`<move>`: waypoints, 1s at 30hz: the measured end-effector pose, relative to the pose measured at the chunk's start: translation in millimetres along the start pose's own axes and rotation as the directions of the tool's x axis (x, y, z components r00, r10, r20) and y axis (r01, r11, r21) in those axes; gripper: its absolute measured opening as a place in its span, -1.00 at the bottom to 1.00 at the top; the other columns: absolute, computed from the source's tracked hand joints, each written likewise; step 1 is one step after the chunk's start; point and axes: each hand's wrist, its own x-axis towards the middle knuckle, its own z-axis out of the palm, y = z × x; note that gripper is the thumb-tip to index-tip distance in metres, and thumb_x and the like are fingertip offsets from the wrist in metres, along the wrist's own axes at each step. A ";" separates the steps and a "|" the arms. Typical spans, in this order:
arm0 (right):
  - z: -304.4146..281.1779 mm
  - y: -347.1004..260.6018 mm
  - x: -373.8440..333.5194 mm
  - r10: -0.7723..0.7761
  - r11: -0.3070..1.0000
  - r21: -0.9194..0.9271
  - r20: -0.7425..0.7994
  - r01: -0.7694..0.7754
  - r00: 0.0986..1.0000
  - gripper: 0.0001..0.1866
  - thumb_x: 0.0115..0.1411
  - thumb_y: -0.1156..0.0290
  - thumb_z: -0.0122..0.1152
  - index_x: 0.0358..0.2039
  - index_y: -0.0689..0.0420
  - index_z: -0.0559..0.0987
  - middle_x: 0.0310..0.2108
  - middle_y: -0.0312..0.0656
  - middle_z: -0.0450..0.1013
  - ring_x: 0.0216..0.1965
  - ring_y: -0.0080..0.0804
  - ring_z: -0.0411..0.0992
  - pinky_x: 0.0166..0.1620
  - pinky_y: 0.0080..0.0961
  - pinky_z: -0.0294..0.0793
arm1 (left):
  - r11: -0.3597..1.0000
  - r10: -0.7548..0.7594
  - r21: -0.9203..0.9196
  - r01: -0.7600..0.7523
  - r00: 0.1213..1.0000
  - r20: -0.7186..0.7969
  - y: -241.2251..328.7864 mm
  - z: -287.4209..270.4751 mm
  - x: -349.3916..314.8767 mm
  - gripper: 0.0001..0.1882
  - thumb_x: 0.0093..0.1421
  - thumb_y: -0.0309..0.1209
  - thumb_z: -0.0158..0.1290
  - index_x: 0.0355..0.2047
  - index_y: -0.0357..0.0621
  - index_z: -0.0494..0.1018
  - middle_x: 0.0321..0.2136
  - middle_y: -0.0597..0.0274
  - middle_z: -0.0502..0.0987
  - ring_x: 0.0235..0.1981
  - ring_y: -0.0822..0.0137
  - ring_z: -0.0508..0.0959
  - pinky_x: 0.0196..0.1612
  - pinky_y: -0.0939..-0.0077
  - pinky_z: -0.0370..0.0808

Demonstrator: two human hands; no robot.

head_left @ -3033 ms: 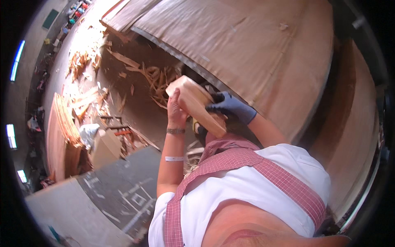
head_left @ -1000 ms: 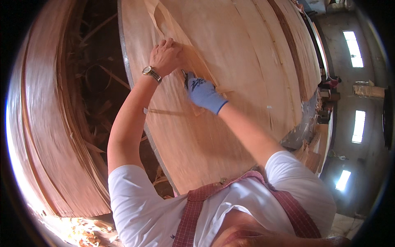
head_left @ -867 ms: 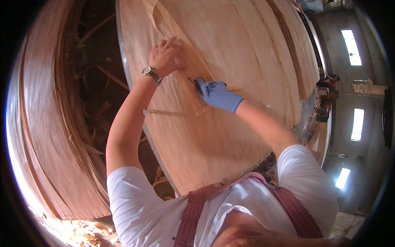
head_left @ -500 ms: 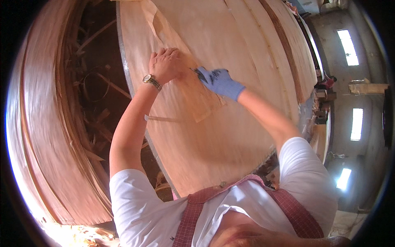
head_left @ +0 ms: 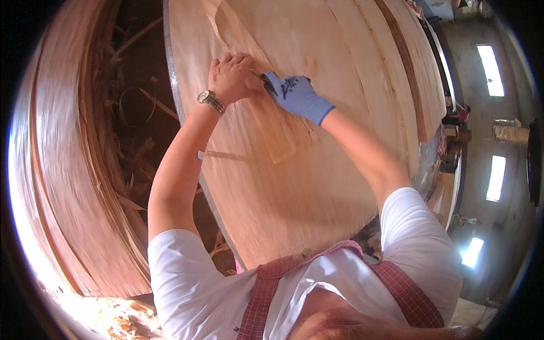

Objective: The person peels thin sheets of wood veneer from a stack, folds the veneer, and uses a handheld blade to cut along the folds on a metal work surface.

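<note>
A large stack of pale wood veneer sheets [head_left: 317, 187] lies before me, with a narrow, ragged-edged veneer strip [head_left: 277, 133] on its top sheet. My left hand [head_left: 231, 79], bare and with a watch [head_left: 207, 98] on the wrist, presses flat on the strip's upper part, fingers stretched out. Close by on its right, my right hand [head_left: 299, 97] wears a blue glove with dark marks. Its fingers are closed round a small dark tool [head_left: 268, 84], whose tip points toward the left hand. The glove hides most of that tool, so its kind cannot be made out.
Another tall veneer stack [head_left: 68, 158] curves along the left. Between the stacks is a dark gap with wood scraps [head_left: 144, 150]. Pale shavings [head_left: 127, 320] lie at the lower left. A brown strip [head_left: 405, 62] runs along the sheets on the right, before a wall with bright windows [head_left: 491, 71].
My right hand has moved slightly up and left, closer to my left hand. The left hand has shifted a little upward in view and stays flat on the strip.
</note>
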 end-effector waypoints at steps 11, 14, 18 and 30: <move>8.3 -27.6 -49.2 0.129 0.991 -0.070 0.183 -0.118 0.975 -0.61 0.23 0.36 -0.12 0.06 0.21 0.28 -0.46 -0.07 0.56 -0.48 -0.13 0.56 -0.54 -0.05 0.44 | 0.999 -0.016 0.032 0.016 1.000 0.002 -3.1 6.1 -1.3 -0.17 -0.28 -0.01 0.34 0.06 0.04 0.37 0.02 0.41 0.42 0.04 0.25 0.38 -0.01 0.30 0.29; 44.2 -41.1 -109.7 0.150 0.989 -0.019 0.060 -0.149 0.987 -0.50 0.24 0.31 -0.10 0.15 0.29 0.25 -0.46 0.00 0.55 -0.47 -0.11 0.56 -0.50 -0.06 0.46 | 0.999 -0.027 0.034 0.025 0.998 0.051 6.6 0.1 1.3 -0.16 -0.27 -0.01 0.32 0.07 0.02 0.37 0.03 0.40 0.41 0.04 0.24 0.37 0.01 0.29 0.29; 22.0 -60.3 -135.1 0.304 0.949 0.012 0.213 -0.314 0.929 -0.47 0.26 0.15 -0.06 0.10 0.28 0.29 -0.51 0.03 0.53 -0.50 -0.07 0.54 -0.48 -0.10 0.45 | 0.998 -0.042 0.038 0.041 0.999 0.028 2.7 3.3 0.1 -0.13 -0.28 -0.03 0.32 0.10 0.01 0.35 0.09 0.39 0.38 0.07 0.22 0.36 0.05 0.26 0.29; -31.5 -41.6 -109.8 0.244 0.464 0.862 0.101 -0.207 0.965 -0.66 0.21 0.07 0.15 -0.36 0.12 0.54 -0.64 -0.20 0.46 -0.65 -0.37 0.43 -0.57 -0.41 0.34 | 0.993 -0.056 0.108 0.052 0.998 0.036 14.1 0.3 0.6 0.16 -0.24 -0.13 0.42 0.33 0.39 -0.05 0.33 -0.02 -0.05 0.22 -0.07 0.26 0.16 0.05 0.26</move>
